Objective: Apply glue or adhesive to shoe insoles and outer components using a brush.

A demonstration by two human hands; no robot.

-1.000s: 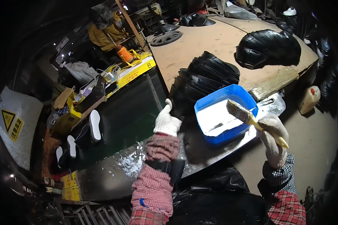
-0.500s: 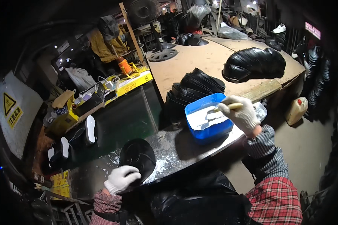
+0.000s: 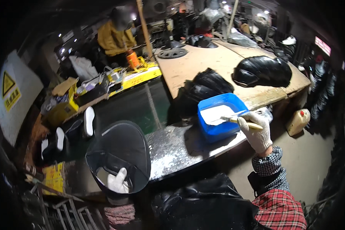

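Observation:
My gloved left hand (image 3: pixel 119 182) grips a black shoe upper (image 3: pixel 120 140), raised above the near bench and spread into a wide curved shape. The thumb and part of the glove show inside its opening; the other fingers are hidden behind the material. In my gloved right hand (image 3: pixel 257 132) is a paintbrush (image 3: pixel 253 125) with a pale handle, closed in the fingers. The brush head is over the right part of a blue tub (image 3: pixel 219 134), which holds thick white liquid (image 3: pixel 214 115).
Behind the tub lies a fanned stack of black uppers (image 3: pixel 207 86); another black bundle (image 3: pixel 262 72) rests on the wooden table (image 3: pixel 203 57). White spatters mark the metal bench (image 3: pixel 168 153). White-soled shoe shapes (image 3: pixel 89 122) stand at left. A pale jerrycan (image 3: pixel 298 122) is on the floor.
My left hand has lifted the black upper off the bench and turned it open, the hand now seen through it. The brush in my right hand has tilted and drawn slightly toward the tub's right rim.

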